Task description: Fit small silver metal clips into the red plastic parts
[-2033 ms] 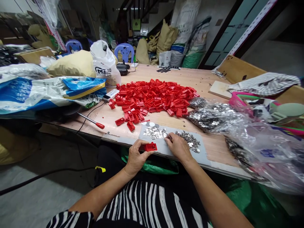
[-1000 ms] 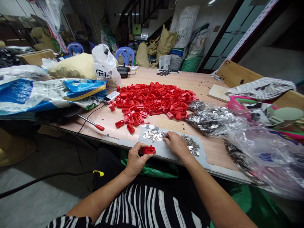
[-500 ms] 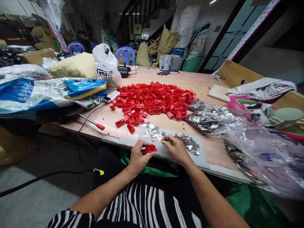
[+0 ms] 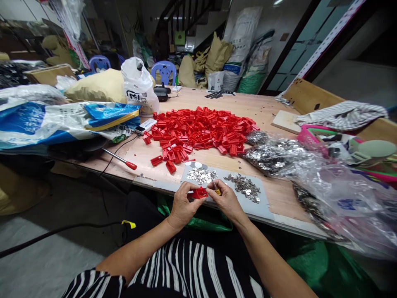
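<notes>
My left hand (image 4: 182, 205) is closed on a small red plastic piece (image 4: 199, 193) at the table's near edge. My right hand (image 4: 226, 199) is closed too, pinching a thin tool with a yellow band (image 4: 216, 188) whose tip rests beside the red piece. Both hands meet over a grey mat (image 4: 263, 205). On that mat lie two small heaps of shiny metal bits, one (image 4: 201, 175) just beyond my hands and one (image 4: 242, 186) to the right. A big pile of red plastic pieces (image 4: 201, 132) covers the middle of the wooden table (image 4: 248, 103).
Clear plastic bags of metal parts (image 4: 279, 155) lie at the right. Blue and white sacks (image 4: 62, 120), a white plastic bag (image 4: 138, 89) and a red-handled tool (image 4: 119, 159) lie at the left. A pink basket (image 4: 313, 136) sits far right. Chairs and sacks stand behind.
My right hand left the metal heap and came back left to the red piece, now with the thin tool against it. My left hand lifted the red piece slightly.
</notes>
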`<state>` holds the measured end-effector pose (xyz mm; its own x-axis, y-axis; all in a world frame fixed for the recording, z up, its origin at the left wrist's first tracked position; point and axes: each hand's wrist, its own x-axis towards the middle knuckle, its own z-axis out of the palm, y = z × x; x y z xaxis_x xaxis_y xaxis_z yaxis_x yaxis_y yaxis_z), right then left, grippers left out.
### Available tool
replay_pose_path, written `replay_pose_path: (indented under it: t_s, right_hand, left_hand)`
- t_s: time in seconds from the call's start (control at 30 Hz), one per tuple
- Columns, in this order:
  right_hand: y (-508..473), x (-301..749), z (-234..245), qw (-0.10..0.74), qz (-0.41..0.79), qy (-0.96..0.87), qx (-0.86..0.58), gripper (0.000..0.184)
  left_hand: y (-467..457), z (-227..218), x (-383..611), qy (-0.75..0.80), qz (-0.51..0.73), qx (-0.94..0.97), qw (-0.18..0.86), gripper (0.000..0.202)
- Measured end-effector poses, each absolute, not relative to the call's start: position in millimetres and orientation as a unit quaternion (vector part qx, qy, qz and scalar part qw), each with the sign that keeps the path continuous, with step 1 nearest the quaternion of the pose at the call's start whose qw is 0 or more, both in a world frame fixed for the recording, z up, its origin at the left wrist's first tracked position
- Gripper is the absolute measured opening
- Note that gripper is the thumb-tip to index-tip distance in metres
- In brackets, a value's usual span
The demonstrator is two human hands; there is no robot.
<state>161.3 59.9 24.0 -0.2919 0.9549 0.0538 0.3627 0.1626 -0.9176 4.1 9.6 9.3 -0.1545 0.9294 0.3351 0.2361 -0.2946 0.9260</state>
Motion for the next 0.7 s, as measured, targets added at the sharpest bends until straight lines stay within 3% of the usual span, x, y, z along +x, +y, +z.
replay_pose_path:
  t_s: [0.3,0.53,0.7]
  right_hand:
    - [61,162,26,0.322,0.476,-0.665,-0.477,0.021]
    - [58,167,33,0.304,0.581,-0.611,-0.443,0.032]
    - [58,179,33,0.271,0.498,-0.669,-0.48,0.034]
  left_hand:
    - [10,13,3,0.48,0.532,0.666,0.206,0.02]
    - [11,6,3,0.505,0.548,0.592,0.307,0.024]
    - [14,6,-2,0.515,0.533,0.598,0.306,0.025]
